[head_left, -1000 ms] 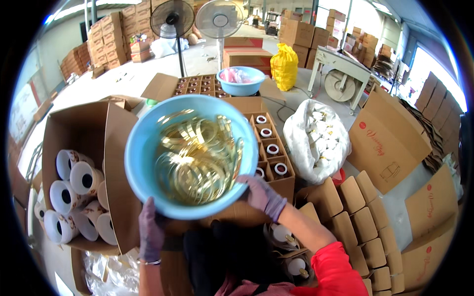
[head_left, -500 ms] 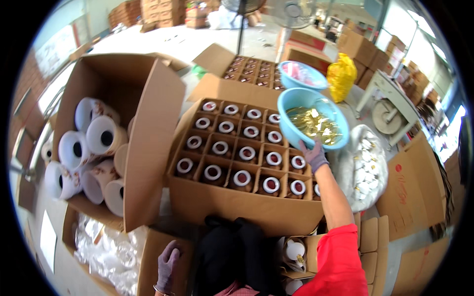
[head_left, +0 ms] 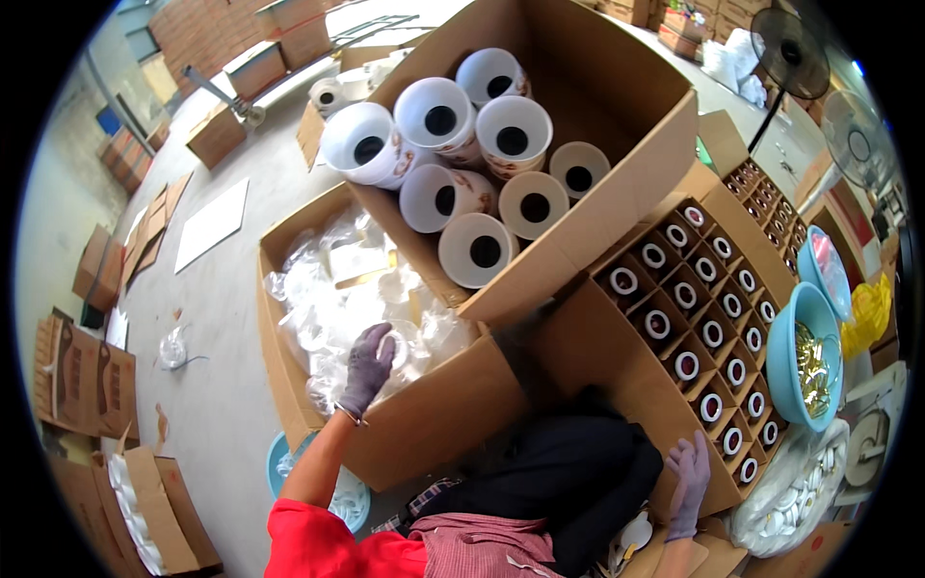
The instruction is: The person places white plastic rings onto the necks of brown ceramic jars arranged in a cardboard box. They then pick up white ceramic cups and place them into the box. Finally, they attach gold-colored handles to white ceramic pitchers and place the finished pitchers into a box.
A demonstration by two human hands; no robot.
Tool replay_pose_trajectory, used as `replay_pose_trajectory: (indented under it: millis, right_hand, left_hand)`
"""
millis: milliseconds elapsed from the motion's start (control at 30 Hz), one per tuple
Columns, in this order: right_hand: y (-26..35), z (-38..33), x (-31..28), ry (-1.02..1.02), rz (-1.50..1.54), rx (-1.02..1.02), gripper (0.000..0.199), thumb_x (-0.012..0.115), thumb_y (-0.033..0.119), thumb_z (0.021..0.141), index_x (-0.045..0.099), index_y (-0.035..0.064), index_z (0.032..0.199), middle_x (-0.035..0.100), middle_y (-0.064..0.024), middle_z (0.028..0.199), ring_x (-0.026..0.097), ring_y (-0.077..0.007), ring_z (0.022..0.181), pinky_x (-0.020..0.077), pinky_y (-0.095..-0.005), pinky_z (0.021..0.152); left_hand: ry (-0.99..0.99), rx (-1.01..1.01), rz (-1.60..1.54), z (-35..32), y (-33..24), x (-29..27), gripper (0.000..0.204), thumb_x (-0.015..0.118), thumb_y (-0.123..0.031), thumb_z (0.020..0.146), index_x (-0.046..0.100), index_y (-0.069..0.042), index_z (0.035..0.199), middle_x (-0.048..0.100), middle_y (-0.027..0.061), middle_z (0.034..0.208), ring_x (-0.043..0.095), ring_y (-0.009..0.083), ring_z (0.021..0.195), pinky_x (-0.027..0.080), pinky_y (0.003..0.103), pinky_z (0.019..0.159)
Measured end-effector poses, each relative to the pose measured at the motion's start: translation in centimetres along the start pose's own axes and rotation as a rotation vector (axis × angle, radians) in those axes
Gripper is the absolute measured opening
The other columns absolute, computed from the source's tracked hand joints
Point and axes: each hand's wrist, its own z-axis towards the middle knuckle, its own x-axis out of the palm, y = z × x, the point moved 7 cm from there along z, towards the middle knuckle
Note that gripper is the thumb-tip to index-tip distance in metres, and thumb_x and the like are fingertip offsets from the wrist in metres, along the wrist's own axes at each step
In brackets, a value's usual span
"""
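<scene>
Bagged clear pieces (head_left: pixel 434 332) lie under our left hand (head_left: pixel 367 370), the nearer; its grip we cannot tell. Our right hand (head_left: pixel 688 477) spreads empty fingers beside the divided carton (head_left: pixel 626 376).

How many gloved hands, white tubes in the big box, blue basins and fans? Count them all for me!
Left hand and right hand, gloved: 2
White tubes showing in big box: 8
Blue basins: 3
Standing fans: 2
Total: 15
</scene>
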Motion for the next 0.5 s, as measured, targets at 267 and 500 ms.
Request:
replay_pose_trajectory:
  millis: [267, 500]
  right_hand:
    - [3.3, -2.9, 5.5, 0.005, -0.508, -0.353, 0.043, 0.055, 0.005, 0.095, 0.051, -0.0031, 0.137, 0.062, -0.0199, 0.120, 0.062, -0.0275, 0.109, 0.0486, -0.0362, 0.097]
    - [11.7, -3.8, 16.5, 0.283, -0.756, -0.751, 0.039, 0.064, 0.010, 0.088, 0.060, -0.0010, 0.125, 0.065, -0.0198, 0.119, 0.062, -0.0365, 0.109, 0.0484, -0.0410, 0.097]
  left_hand:
    - [-0.067, 0.045, 0.043, 2.8, 3.4, -4.1, 0.028, 0.060, -0.011, 0.090, 0.064, 0.001, 0.114, 0.065, 0.0229, 0.116, 0.061, 0.0399, 0.108, 0.048, 0.044, 0.096]
    - [-0.489, 0.529, 0.319, 20.5, -10.5, -6.8, 0.054, 0.067, -0.020, 0.083, 0.053, -0.006, 0.134, 0.057, 0.0195, 0.127, 0.052, 0.0378, 0.120, 0.035, 0.050, 0.108]
